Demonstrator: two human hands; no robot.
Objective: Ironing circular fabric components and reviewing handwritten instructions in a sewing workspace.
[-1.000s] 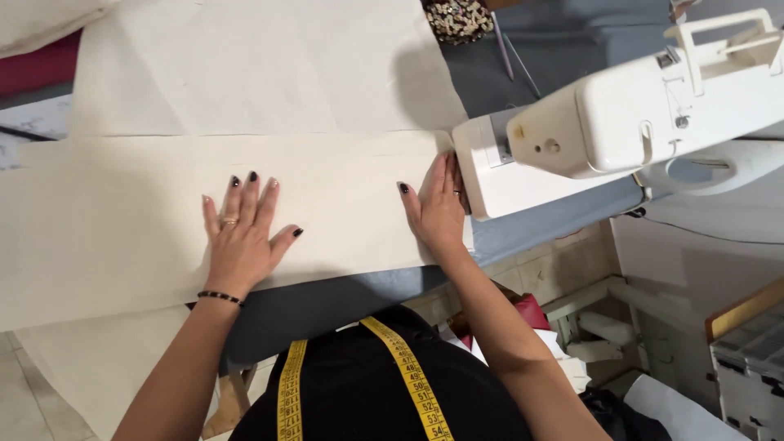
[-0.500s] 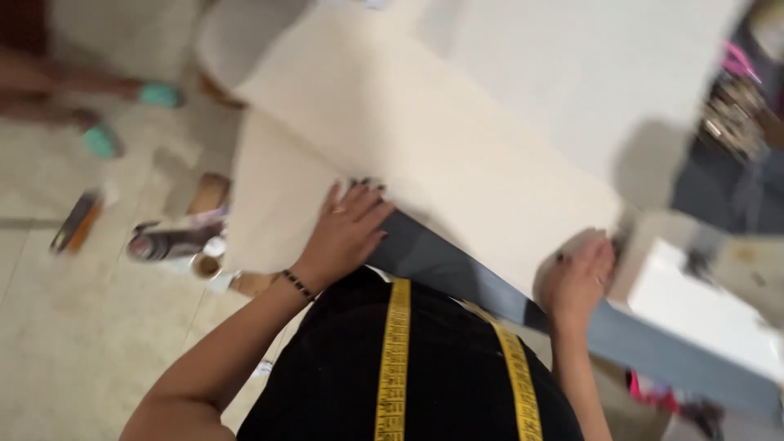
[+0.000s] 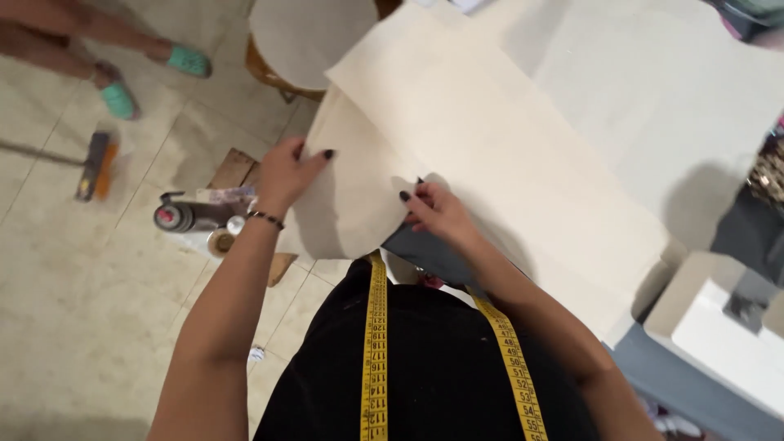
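On the floor (image 3: 73,310) at the far left I see two feet in green shoes (image 3: 119,100) of another person, and a brush (image 3: 96,166) that lies on the tiles. Near my left side stands a low wooden stool (image 3: 237,170) with a spray can (image 3: 175,217) and some small round things on it; I cannot tell what they are.

My left hand (image 3: 286,173) is closed on the hanging end of the cream cloth (image 3: 490,155), with the thumb on top and the other fingers under it. This end hangs over the edge of the worktop (image 3: 429,253), beside my body. My right hand (image 3: 437,214) pinches the same edge of the cloth a little to the right, near the dark edge of the worktop. So both hands grasp the cloth, and none is free. A yellow measuring tape (image 3: 376,343) hangs around my neck over my black top.

The long strip of cloth lies across the worktop toward the right, on top of a bigger pale sheet (image 3: 670,90). At the far right is the white sewing machine (image 3: 719,327), well apart from my hands.

I judge that the step now is to take the end of the strip and bring it in order, maybe to fold or straighten it. The next move needs both hands to keep the edge even, so that the cloth does not slide off to the floor.
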